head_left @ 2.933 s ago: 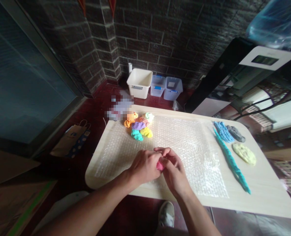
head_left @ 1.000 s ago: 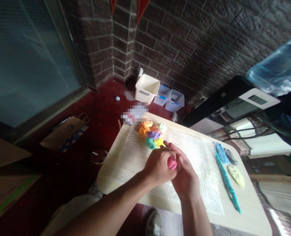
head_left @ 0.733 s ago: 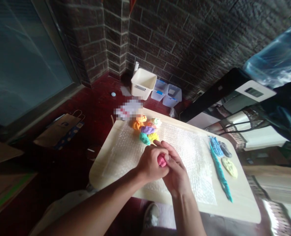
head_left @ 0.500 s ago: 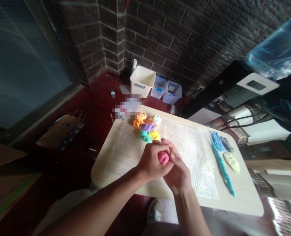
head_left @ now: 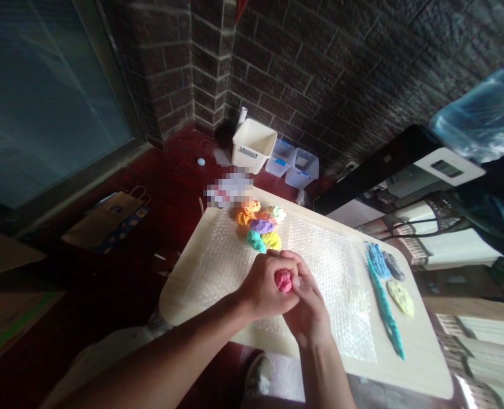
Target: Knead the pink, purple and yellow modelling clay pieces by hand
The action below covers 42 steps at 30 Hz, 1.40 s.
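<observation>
A lump of pink modelling clay (head_left: 283, 280) bulges out of the ring made by the curled fingers of my left hand (head_left: 262, 287). My right hand (head_left: 309, 309) is closed around the left fingers from the other side, its thumb lying at the edge of the clay. Most of the lump is hidden inside the hands. Both hands are raised over bubble wrap (head_left: 230, 272) on a pale table (head_left: 426, 358). Just beyond them sit several clay lumps, among them a purple one (head_left: 262, 226), a yellow one (head_left: 272, 240), a teal one (head_left: 255, 241) and an orange one (head_left: 245, 216).
On the table's right side lie a long teal clay roll (head_left: 386, 309), a blue clay piece (head_left: 378, 260), a grey one (head_left: 394, 266) and a pale yellow one (head_left: 400, 298). A white bin (head_left: 252, 156) and clear boxes stand behind. A paper bag (head_left: 107, 218) lies left on the floor.
The right fingers and thumb have closed in more tightly around the left hand and the pink clay. The view has shifted slightly; the other clay pieces stay put on the table.
</observation>
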Tool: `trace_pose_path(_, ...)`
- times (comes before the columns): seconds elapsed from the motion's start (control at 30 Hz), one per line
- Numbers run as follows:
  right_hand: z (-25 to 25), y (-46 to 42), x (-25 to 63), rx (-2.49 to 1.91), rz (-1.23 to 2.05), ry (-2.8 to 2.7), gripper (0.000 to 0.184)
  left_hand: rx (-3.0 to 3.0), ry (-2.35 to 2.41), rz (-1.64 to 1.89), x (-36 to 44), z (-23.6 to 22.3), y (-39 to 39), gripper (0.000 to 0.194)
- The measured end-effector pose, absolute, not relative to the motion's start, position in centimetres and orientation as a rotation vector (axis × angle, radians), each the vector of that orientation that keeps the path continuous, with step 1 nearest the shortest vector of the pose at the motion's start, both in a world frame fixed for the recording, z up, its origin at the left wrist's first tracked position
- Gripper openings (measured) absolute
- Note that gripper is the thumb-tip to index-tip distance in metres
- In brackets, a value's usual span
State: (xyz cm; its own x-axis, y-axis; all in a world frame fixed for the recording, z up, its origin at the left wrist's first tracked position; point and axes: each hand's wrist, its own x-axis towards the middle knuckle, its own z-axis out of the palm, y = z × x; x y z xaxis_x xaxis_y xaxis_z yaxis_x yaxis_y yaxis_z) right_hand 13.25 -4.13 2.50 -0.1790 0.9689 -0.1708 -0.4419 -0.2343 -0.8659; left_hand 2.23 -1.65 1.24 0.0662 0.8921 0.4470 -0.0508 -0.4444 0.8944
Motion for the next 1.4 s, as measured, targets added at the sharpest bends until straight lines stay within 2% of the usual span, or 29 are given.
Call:
trace_pose_path(0.2, 2.5, -4.1, 13.8, -0.974, 1.626, -0.885, 0.041, 1.606, 0.852, 1.46, 2.4, 0.9, -1.5, 0.031)
trace_pose_path(0.33, 2.6, -4.1, 13.8, -1.033, 1.623, -0.887, 0.034, 1.679, 0.897, 1.353, 2.3, 0.9, -1.6, 0.033)
trace_pose_path(0.5, 2.5, -4.0, 13.9, -1.012, 1.639, -0.897, 0.037, 1.73, 0.947, 1.296, 2.2, 0.9, -1.6, 0.033)
trace_pose_path(0.67, 2.2, -4.0, 13.9, -1.036, 1.634, -0.889, 0.027, 1.767, 0.929, 1.261, 2.2, 0.7, -1.7, 0.031)
trace_pose_path(0.83, 2.3, -4.0, 14.1, -1.02, 1.63, -0.957, 0.039, 1.792, 0.955, 1.236, 2.3, 0.7, -1.8, 0.029)
trace_pose_path(0.97, 2.6, -4.0, 14.3, -1.056, 1.599, -1.016, 0.037, 1.775, 0.963, 1.233, 2.4, 0.5, -1.6, 0.029)
trace_pose_path(1.1, 2.7, -4.0, 14.2, -1.03, 1.547, -1.023, 0.048, 1.723, 1.019, 1.258, 2.3, 0.7, -1.5, 0.027)
trace_pose_path(1.2, 2.6, -4.0, 14.2, -1.043, 1.544, -0.999, 0.043, 1.682, 1.032, 1.243, 2.3, 0.8, -1.6, 0.027)
trace_pose_path(1.33, 2.3, -3.9, 14.6, -0.959, 1.584, -0.96, 0.048, 1.574, 1.03, 1.271, 2.4, 0.9, -1.5, 0.031)
trace_pose_path(1.4, 2.2, -3.9, 14.8, -0.975, 1.593, -0.935, 0.041, 1.561, 1.038, 1.28, 2.5, 0.8, -1.5, 0.033)
